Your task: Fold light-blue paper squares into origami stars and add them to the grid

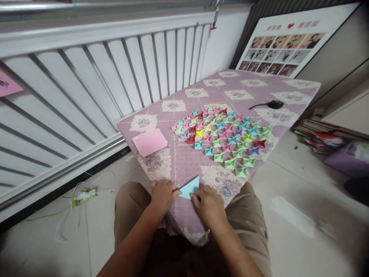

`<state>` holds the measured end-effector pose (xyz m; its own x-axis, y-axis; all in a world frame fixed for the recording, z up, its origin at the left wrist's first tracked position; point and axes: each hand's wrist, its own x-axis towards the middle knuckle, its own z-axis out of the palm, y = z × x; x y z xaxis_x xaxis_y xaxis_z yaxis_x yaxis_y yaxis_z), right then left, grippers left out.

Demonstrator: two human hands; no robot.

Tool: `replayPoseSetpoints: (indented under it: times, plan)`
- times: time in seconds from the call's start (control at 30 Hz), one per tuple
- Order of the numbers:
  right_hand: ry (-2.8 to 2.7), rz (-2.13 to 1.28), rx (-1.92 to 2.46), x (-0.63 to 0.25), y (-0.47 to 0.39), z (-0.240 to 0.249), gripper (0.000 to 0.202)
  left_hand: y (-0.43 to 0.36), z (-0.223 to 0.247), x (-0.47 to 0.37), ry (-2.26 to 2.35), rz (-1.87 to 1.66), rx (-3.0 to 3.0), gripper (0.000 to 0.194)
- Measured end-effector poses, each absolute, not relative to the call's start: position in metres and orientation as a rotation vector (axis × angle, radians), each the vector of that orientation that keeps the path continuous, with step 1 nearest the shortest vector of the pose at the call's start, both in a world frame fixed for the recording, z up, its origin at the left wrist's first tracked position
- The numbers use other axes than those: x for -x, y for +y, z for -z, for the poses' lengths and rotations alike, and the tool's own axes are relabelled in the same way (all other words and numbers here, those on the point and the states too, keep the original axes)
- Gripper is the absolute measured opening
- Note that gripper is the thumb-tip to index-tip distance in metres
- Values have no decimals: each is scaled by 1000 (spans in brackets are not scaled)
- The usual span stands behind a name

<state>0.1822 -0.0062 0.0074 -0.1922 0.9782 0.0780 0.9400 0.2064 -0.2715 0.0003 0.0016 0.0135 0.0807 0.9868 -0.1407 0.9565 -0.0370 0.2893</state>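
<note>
A light blue sheet of paper [190,187], folded into a triangle, lies near the front edge of the table between my hands. My left hand [163,195] pinches its left corner between thumb and fingers. At the paper's right side, my right hand [210,204] is curled with thumb and fingers closed on the edge. Just beyond are several rows of small folded paper shapes [217,142] in green, pink, blue, red, yellow and purple. A stack of paper squares [150,142] with a pink sheet on top sits at the left edge of the table.
A purple floral cloth [184,157] covers the table. Towards the back right lies a black object with a cable [275,104]. A white radiator [138,69] runs along the left, and a power strip [85,196] rests on the floor. A framed photo board [276,50] leans behind.
</note>
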Motion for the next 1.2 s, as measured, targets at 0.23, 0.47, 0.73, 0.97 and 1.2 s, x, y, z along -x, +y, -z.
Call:
replayPoseSetpoints:
  times: [0.23,0.47,0.73,0.97,1.2]
  plan:
    - [-2276,-285,1864,-182,-4,-9,21,6,-15,-1,1918,-28,-2080,29]
    - [-2272,-288,1864,-180,-2,-10,21,11,-20,-2,1906,53,-2086,30]
    - [-2278,-263,1857,-180,-1,-7,21,12,-23,-2,1879,98,-2128,32]
    - [-2286,-264,1875,-179,-1,-9,22,14,-22,-2,1873,122,-2142,34]
    - [-2261,-280,1855,-180,-2,-10,21,11,-20,0,1874,57,-2146,27]
